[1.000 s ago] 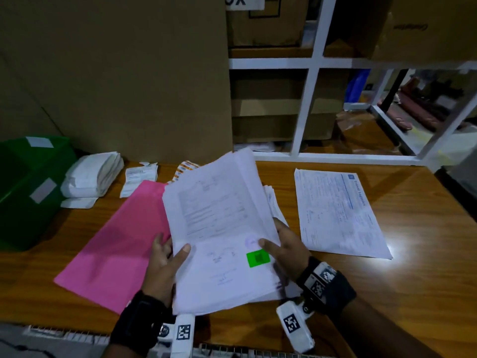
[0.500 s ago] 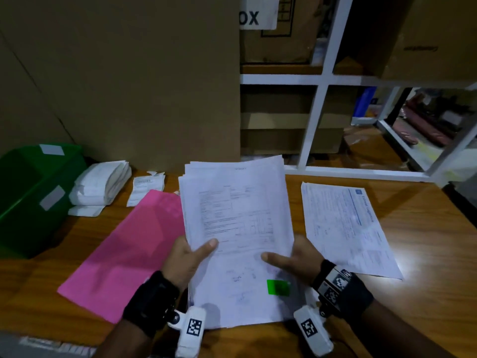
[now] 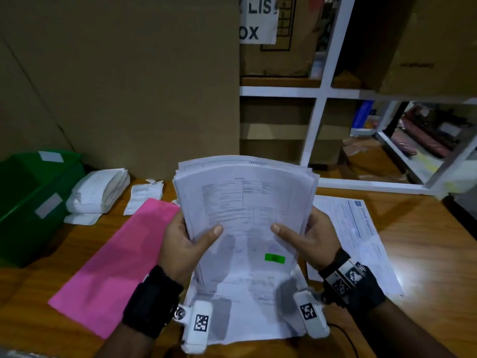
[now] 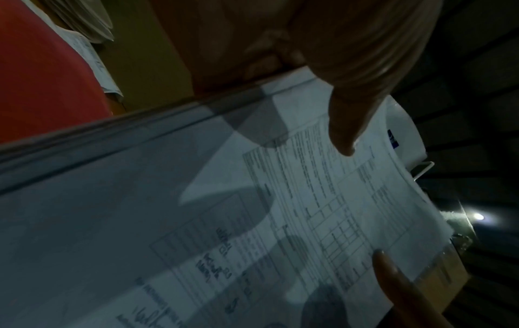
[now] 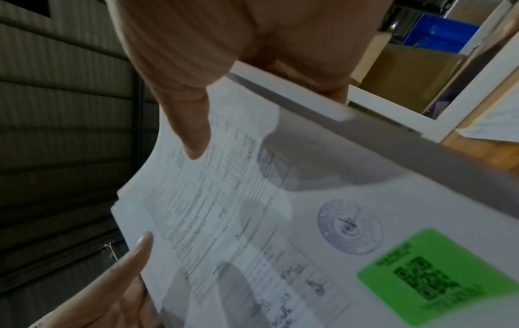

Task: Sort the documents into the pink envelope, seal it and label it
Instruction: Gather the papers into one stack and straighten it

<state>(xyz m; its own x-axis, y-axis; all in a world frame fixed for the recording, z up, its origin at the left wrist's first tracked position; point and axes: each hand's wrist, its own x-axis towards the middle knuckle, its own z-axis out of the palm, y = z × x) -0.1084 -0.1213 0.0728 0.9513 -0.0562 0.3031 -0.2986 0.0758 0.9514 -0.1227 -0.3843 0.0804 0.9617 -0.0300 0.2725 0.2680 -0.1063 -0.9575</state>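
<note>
The document stack (image 3: pixel 245 218) stands nearly upright, long axis vertical, lower edge resting on the counter (image 3: pixel 423 244). Each grip closes on a side edge at mid-height: the left hand (image 3: pixel 184 244) and the right hand (image 3: pixel 308 239) each have the thumb pressed on the front sheet and the fingers behind. The pink envelope (image 3: pixel 116 264) lies flat on the counter just left of the stack, long axis running diagonally away from the person. The left hand is nearer to it. Its opening cannot be located. Insertion likely requires tilting the stack leftward.
</note>
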